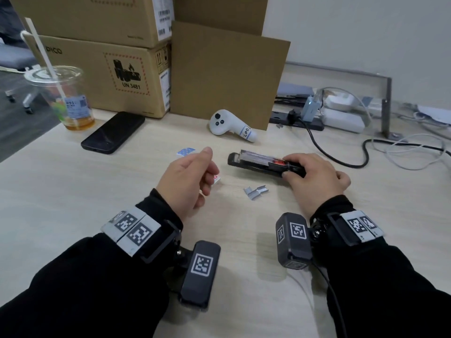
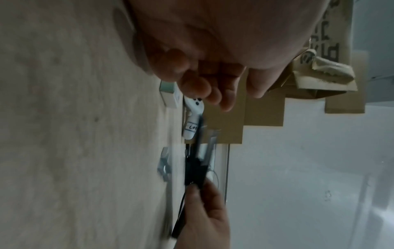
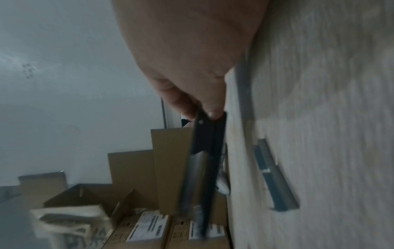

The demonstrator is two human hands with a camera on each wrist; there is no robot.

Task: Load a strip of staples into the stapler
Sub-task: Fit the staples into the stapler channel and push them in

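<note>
Holding the black stapler (image 1: pixel 266 164) by its rear end, our right hand (image 1: pixel 314 176) curls its fingers around it on the desk (image 1: pixel 73 191); the magazine looks open. Our left hand (image 1: pixel 188 176) hovers left of it, fingers loosely curled, holding nothing we can see. Short staple strips (image 1: pixel 256 191) lie between both hands, untouched. We judge the loading itself is not yet done.
</note>
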